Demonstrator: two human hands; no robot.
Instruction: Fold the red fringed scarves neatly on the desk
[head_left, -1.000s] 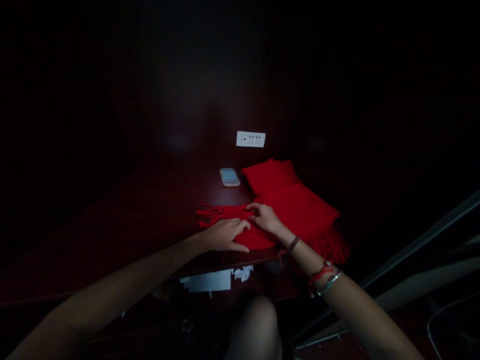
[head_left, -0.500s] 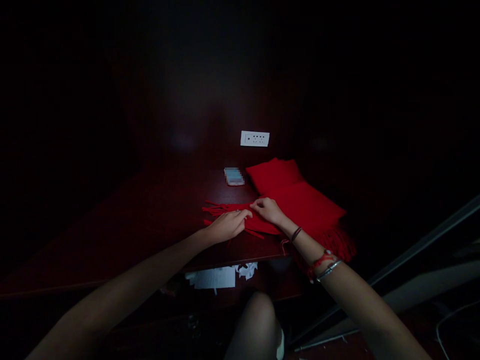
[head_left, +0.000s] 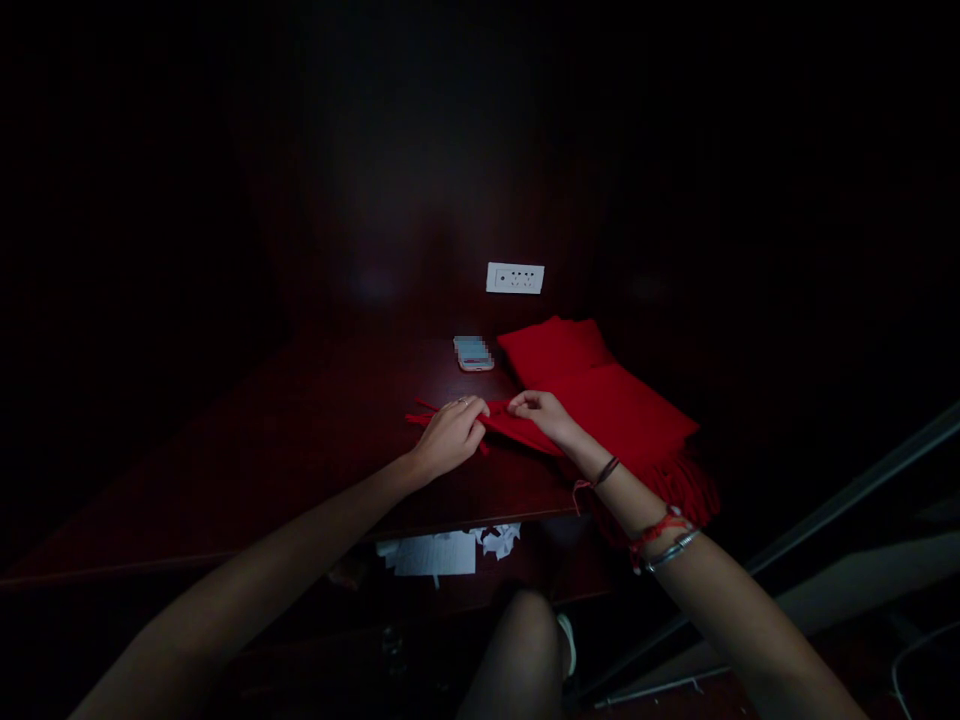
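Note:
A red fringed scarf (head_left: 622,400) lies folded on the dark desk (head_left: 322,420), one end reaching left across the front. My left hand (head_left: 454,432) is closed on that end near its fringe, a ring on one finger; strands of fringe poke out to its left. Just to the right, my right hand (head_left: 541,412) pinches the same cloth between thumb and fingers, with the forearm over the scarf's near side. More fringe (head_left: 682,485) hangs at the scarf's right front corner, partly behind my right forearm.
A phone (head_left: 474,354) with a blurred screen rests behind my hands. On the back wall is a white socket panel (head_left: 515,278). Papers (head_left: 435,553) lie on a shelf below the desk's front edge. My knee (head_left: 525,630) is beneath it.
My left hand has moved up and slightly inward, gathering the scarf's end, so less fringe shows. My right hand has shifted slightly right and up. The whole view has moved a little.

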